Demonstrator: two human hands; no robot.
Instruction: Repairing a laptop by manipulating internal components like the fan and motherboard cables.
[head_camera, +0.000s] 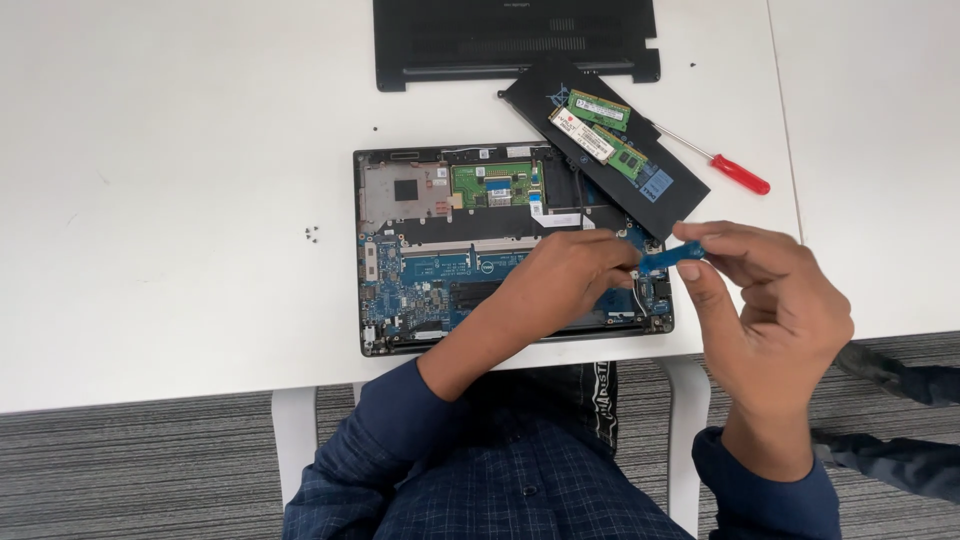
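An opened laptop (440, 250) lies on the white table (180, 200), its blue circuit board exposed. My left hand (565, 280) rests over the laptop's right side, fingertips pinched at the tip of a small blue-handled tool (670, 257). My right hand (770, 310) holds that tool's handle between thumb and fingers, just off the laptop's right edge. What lies under the left fingertips is hidden.
A black battery pack (650, 190) lies tilted at the laptop's top right with two green memory modules (600, 125) on it. A red-handled screwdriver (735, 172) lies beside it. The black bottom cover (515, 40) is at the back. Small screws (312, 234) sit to the left.
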